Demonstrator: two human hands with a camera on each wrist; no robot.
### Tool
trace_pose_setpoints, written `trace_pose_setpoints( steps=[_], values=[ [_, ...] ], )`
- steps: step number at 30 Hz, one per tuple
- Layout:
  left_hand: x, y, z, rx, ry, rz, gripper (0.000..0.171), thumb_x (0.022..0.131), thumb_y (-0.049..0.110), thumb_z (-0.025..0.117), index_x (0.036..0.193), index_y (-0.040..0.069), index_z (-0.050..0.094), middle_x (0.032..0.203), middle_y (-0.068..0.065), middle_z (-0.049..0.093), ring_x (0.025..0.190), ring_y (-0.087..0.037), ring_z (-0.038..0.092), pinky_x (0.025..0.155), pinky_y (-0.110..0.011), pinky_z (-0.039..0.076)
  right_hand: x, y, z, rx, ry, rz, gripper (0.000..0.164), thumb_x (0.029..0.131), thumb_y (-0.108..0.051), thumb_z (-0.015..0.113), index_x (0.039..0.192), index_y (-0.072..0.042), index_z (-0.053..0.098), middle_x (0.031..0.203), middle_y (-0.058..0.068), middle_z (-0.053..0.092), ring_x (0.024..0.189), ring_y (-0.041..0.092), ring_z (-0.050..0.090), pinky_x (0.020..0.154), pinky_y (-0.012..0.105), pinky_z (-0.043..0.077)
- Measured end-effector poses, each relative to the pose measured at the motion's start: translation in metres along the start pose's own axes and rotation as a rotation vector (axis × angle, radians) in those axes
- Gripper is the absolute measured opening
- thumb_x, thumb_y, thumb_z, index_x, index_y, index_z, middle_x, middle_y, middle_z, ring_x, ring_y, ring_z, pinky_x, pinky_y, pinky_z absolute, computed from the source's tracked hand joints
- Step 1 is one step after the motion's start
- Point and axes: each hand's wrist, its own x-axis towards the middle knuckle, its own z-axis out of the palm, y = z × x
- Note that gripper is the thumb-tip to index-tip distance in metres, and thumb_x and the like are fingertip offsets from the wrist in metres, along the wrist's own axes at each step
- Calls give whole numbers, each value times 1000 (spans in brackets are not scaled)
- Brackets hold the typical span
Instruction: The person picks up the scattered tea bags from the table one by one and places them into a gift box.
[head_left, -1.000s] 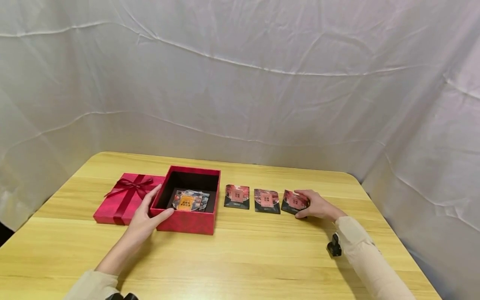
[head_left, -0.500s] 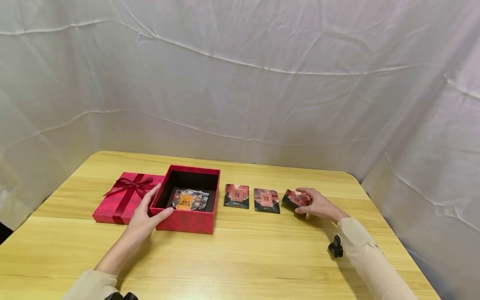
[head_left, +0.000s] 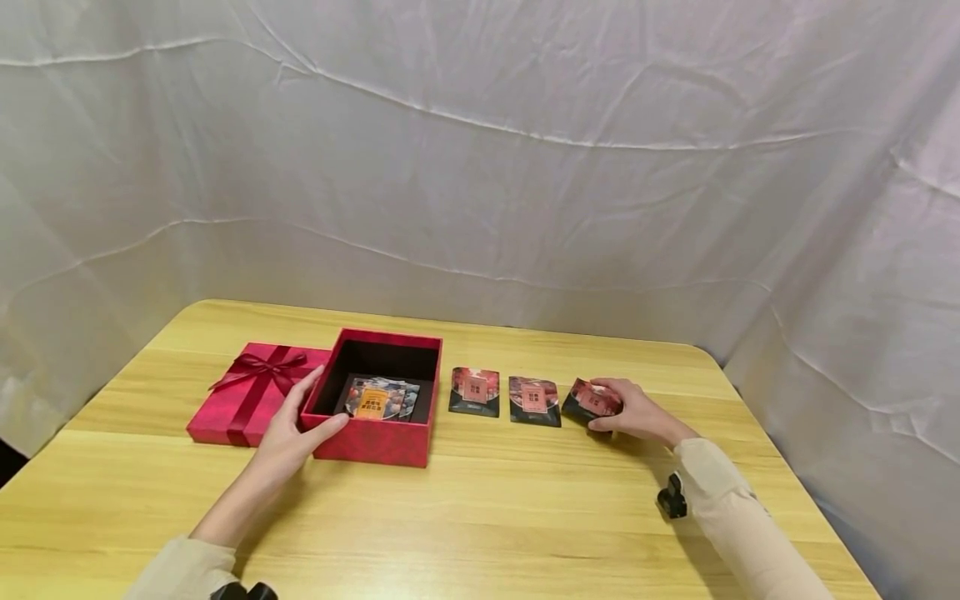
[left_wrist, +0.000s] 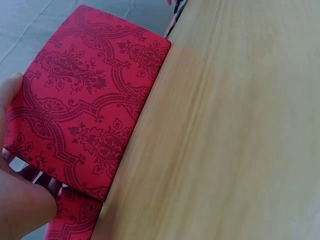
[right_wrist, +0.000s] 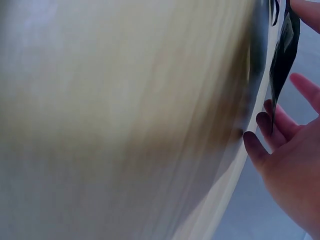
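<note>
The left hand [head_left: 288, 425] was spread wide against a near corner of the red box [head_left: 371, 443], its thumb over the near wall's rim and its fingers along the left wall. The right hand [head_left: 637, 410] pinched a red-and-black sachet [head_left: 591, 400] between thumb and fingers, holding it tilted at the right end of a row; whether its lower edge touched the table [head_left: 487, 517] I could not tell. Just left of it lay a second sachet [head_left: 535, 402], flat, and beyond that a third [head_left: 475, 392], near the box's right wall. Inside the open box, a few overlapping packets [head_left: 378, 402] lay on the dark bottom, the uppermost with a yellow label. The pink lid [head_left: 213, 421] sat just left of the box, topped with a dark red ribbon bow [head_left: 258, 371]. Pale, creased cloth [head_left: 480, 167] hung behind the table.
</note>
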Motion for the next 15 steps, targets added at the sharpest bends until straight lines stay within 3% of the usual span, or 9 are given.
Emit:
trace_pose_setpoints(
  steps=[7,15],
  values=[
    [1,0,1,7,-2,11,84,92,21,67,156,18,12,153,-21,22,136,-37,19,106,-65,19,-3,-4,0,41,20,-21,83,79,-25,78,142,7,36,132,31,42,116,41,46,97,58,37],
    [0,1,1,-4,2,13,84,92,21,67,156,17,12,152,-21,23,135,-38,21,106,-64,21,-4,-12,0,47,32,-15,85,79,-28,78,145,3,34,134,30,38,120,42,41,99,60,34]
  ],
)
